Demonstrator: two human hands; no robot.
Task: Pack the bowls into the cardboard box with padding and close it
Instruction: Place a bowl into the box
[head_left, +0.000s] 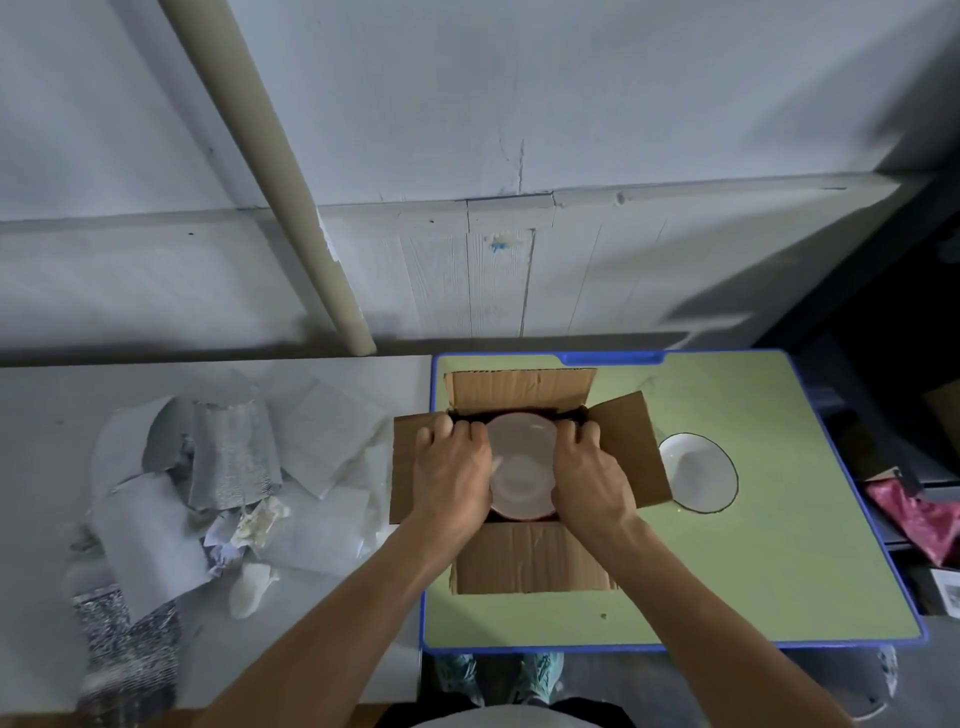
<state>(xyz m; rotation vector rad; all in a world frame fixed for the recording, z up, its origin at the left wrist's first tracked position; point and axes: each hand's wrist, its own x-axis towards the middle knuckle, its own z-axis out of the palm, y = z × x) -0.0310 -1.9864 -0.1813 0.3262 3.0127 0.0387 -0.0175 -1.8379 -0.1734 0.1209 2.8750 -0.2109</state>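
One of two bowls is in the cardboard box (530, 558) so far, and I judge the job under halfway. The red-rimmed bowl (522, 467) sits mouth up between the fingers, inside the open box. The left hand (452, 467) covers its left edge and the right hand (592, 478) its right edge. Both sets of fingers are curled: the left fingers (457, 428) and the right fingers (584, 431) hook down at the bowl's far side, their tips hidden in a dark gap there. They seem to grip the bowl by its sides, seating it. Whether that dark band is padding or shadow I cannot tell.

Still to do, as I read it: the black-rimmed bowl (698, 473) waits on the green surface (753, 571), just right of the right fingers and beside the box's right flap. The padding pile (208, 467), made of foam sheets, crumpled paper and silvery wrap, lies well left of the left fingers on a grey surface. No padding shows over the bowl. All four flaps lie folded outward, so closing has not begun.

The red-rimmed bowl looks pale, smooth and glossy inside, shallow and round, and nearly fills the box's width.
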